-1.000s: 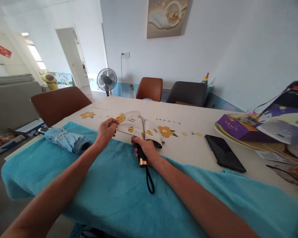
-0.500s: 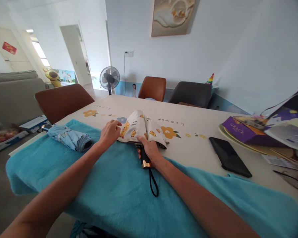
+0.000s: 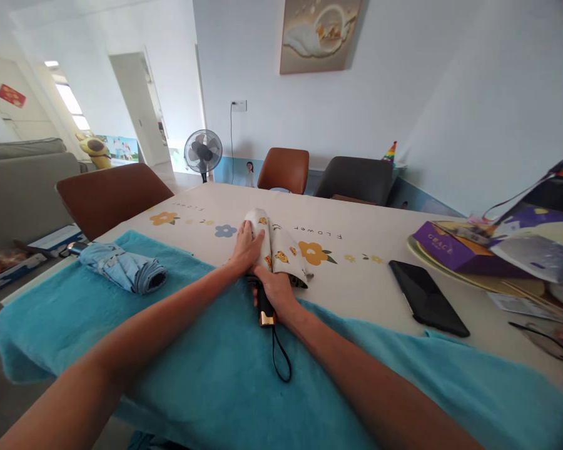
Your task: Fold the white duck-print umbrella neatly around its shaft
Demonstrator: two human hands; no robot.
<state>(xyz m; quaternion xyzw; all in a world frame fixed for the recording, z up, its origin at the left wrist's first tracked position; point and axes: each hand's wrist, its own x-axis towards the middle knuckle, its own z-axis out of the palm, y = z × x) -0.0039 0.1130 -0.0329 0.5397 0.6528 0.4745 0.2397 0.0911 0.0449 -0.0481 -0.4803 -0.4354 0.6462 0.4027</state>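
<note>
A white umbrella (image 3: 285, 250) with yellow cartoon prints lies folded but loose in front of me, its black handle with a gold end and a wrist loop pointing toward me. Around the top of the handle and the canopy's lower edge, my right hand (image 3: 276, 290) is closed. My left hand (image 3: 248, 247) presses and grips the canopy's left side, fingers wrapped over the fabric. To the left, a light blue umbrella (image 3: 122, 265), rolled up, rests on a teal blanket (image 3: 192, 362). The white umbrella's left panel is mostly hidden under my left hand.
The table (image 3: 351, 287) has a flower-printed cover. At right lie a black phone (image 3: 429, 299) and a purple box (image 3: 455, 250) on a round mat. Chairs (image 3: 284, 170) stand along the far and left sides. A fan (image 3: 203, 152) is behind the table.
My left hand has moved right onto the canopy and closed on it, drawing the left panel inward. My right hand keeps its hold. The view has shifted slightly.
</note>
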